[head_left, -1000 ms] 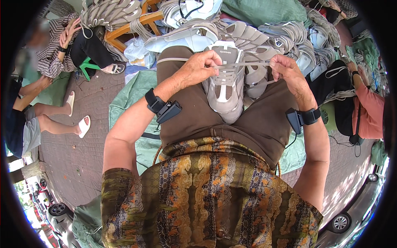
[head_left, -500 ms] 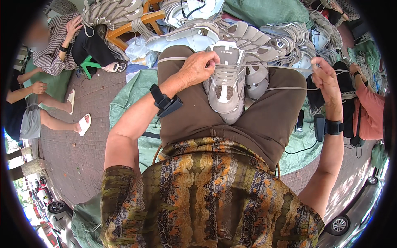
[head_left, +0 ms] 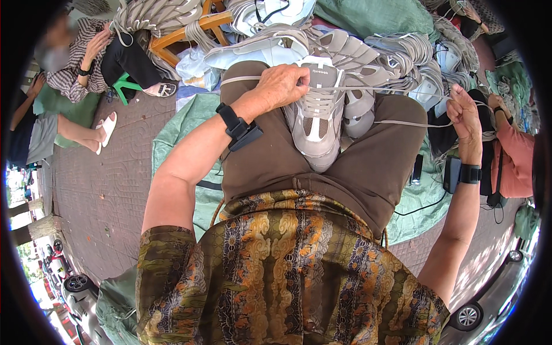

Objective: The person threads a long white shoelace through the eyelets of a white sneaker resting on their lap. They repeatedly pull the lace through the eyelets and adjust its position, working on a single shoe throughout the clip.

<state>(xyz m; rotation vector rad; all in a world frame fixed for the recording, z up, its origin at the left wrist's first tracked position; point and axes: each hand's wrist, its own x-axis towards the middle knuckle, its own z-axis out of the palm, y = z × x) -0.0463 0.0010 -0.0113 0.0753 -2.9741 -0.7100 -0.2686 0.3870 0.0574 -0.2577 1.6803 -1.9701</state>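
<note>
Two pinches on lace (head_left: 397, 89): left grip (head_left: 280, 85) beside tongue (head_left: 321, 72) of shoe (head_left: 315, 118), right grip (head_left: 465, 117) well out right. Set between thighs (head_left: 261, 135), toe towards shirt (head_left: 287, 270). Draw evenly; keep lace flat, untwisted; steady shoe with thighs; ease off before tongue shifts.

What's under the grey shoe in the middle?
Brown trousers show around the front of the shoe, and another grey shoe sits to its right. What's directly underneath can't be seen, because the shoe covers it.
</note>
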